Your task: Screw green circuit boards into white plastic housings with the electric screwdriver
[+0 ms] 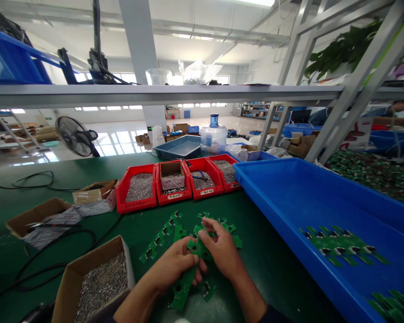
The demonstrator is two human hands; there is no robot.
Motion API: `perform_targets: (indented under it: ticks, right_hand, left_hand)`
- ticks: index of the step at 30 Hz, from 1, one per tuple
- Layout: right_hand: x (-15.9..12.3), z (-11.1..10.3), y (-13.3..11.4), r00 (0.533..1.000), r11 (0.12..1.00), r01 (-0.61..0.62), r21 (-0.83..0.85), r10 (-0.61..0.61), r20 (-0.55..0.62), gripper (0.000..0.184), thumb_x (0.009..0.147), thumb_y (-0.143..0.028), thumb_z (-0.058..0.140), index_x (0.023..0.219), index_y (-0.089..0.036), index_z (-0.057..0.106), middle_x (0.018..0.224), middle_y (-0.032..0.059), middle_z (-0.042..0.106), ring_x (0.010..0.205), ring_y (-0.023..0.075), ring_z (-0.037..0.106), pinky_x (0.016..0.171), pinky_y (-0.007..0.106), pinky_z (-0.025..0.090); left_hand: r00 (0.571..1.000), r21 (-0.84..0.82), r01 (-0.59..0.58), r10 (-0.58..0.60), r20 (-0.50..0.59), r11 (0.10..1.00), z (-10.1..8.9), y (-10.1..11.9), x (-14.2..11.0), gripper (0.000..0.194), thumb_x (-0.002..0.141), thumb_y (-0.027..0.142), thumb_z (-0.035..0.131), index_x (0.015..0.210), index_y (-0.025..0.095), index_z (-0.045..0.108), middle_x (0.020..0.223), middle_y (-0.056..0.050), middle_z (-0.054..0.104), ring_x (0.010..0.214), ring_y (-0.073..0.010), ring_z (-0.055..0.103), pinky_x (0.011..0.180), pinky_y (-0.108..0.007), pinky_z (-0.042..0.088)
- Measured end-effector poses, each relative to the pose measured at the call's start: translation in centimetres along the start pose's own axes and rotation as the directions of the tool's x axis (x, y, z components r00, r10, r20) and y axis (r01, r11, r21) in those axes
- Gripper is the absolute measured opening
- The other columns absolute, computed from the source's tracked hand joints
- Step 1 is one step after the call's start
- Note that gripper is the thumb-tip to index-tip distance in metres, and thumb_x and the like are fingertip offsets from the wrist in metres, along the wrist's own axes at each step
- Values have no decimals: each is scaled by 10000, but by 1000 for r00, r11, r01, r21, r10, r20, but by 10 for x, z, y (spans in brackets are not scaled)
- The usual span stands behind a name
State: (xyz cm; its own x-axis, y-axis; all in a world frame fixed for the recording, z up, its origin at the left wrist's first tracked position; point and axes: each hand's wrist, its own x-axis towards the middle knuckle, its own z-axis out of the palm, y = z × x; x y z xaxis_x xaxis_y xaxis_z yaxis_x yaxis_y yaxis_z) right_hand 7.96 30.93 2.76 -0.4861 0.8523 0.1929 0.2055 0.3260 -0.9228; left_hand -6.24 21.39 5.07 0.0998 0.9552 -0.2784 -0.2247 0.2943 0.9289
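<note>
Board's right here in my left hand (175, 264) — fingers clamped on the green circuit board (186, 285), lower end jutting past them above the tabletop (272, 264). My right hand (223, 250) curls near its upper end — gripping or not, I can't tell.

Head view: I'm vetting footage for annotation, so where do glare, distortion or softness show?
Head view: washed-out ceiling light at top, and bright reflections on the floor beside the fan; head view: wide-angle stretching toward the edges, notably the blue tray at right; head view: the green board in the left hand looks soft, its markings unreadable.
</note>
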Motion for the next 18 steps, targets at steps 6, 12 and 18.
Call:
perform_targets:
  ticks: [6,12,18]
  right_hand:
    - [-11,17,-11,990,986,-7,166,-17,143,248,951,-367,553,1029,-177,692,869,54,751,791,211,707,738,310,524]
    - [-3,10,-2,1000,1000,12,8,-12,-20,329,961,-395,521,1172,-180,654,1003,88,752,921,244,712,829,361,543]
    - [2,1,5,967,953,60,-296,-129,-220,489,911,-392,573,1320,-126,608,1399,188,575,1341,353,479,1133,559,352]
  left_hand:
    - [1000,-51,-14,15,10,999,-1,-8,2,373,798,386,708,1000,91,601,646,-75,694,473,-105,597,481,-187,470]
    - [997,-41,45,-48,-68,998,-3,-12,5,538,816,445,699,1229,147,527,767,-65,716,549,-153,662,487,-229,521]
    - [987,-25,20,-24,-157,999,0,-9,4,453,780,266,626,1191,156,469,790,-56,707,536,-146,640,462,-226,506]
